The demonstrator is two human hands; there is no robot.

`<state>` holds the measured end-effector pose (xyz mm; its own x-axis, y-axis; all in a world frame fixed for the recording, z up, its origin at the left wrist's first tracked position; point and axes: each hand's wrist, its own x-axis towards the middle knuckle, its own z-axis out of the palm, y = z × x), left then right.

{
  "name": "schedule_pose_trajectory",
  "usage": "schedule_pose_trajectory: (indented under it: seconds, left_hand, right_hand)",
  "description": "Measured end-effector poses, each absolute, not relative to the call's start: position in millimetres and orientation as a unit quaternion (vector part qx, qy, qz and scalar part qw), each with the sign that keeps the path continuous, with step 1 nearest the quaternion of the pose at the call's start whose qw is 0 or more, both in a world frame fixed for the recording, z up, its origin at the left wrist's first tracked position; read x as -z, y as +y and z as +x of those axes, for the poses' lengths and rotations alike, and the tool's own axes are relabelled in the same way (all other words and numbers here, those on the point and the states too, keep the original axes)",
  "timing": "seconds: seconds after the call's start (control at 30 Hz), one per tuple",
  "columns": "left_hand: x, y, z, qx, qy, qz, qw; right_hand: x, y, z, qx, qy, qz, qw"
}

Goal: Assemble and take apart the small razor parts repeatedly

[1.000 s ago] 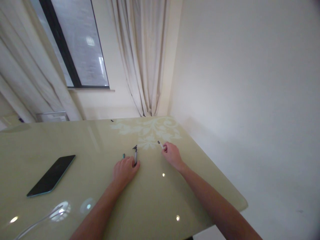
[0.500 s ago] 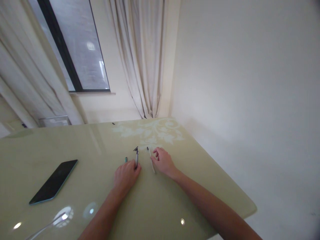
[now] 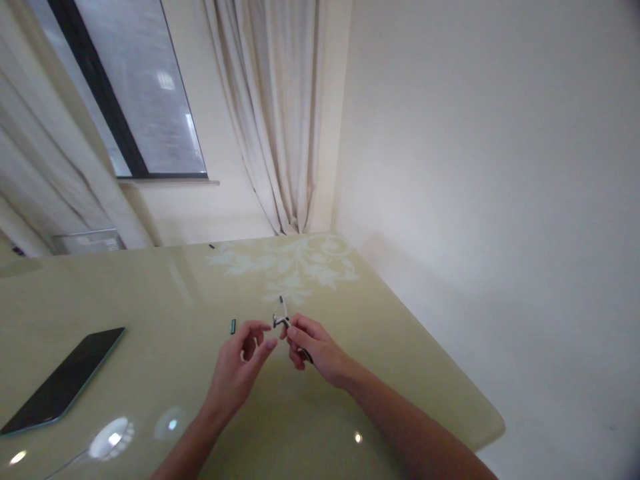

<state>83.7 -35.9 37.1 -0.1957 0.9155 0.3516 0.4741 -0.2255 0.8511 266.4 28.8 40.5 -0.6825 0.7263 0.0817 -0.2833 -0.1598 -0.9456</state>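
Tabletop [image 3: 150, 293] bears phone [image 3: 63, 381] and small cap [image 3: 233, 326] left of held pen [image 3: 283, 310].

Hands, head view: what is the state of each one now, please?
Left hand: open, fingers loosely curled, nothing visible in it.
Right hand: closed on a thin pen.

I've got a phone [image 3: 63, 382], screen dark, lying flat near the table's [image 3: 400, 353] left edge. A thin white cable [image 3: 65, 463] runs off the near-left corner. At the far edge there's a tiny dark bit [image 3: 211, 246], too small to tell. There's a pale floral print [image 3: 300, 260] at the far-right corner. Beyond the far edge are curtains [image 3: 273, 113] and a window [image 3: 135, 87].
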Motion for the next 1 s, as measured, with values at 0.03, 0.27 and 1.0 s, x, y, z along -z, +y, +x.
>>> schedule_pose_trajectory:
  seconds: [0.03,0.27,1.0]
  left_hand:
    - [-39.7,-35.4,79.1,-0.523,0.571,0.579,0.254]
    - [-39.4,-36.4,76.4,-0.554,0.516,0.518,0.398]
    - [-27.4,-32.0,70.6,-0.569,0.526,0.533,0.341]
  right_hand:
    - [-42.3,27.3,267.3,-0.737,-0.556,-0.199,0.328]
    - [-47.4,25.8,268.8,-0.682,-0.618,-0.215,0.326]
    - [-45.2,40.6,272.5,-0.765,-0.523,-0.203,0.317]
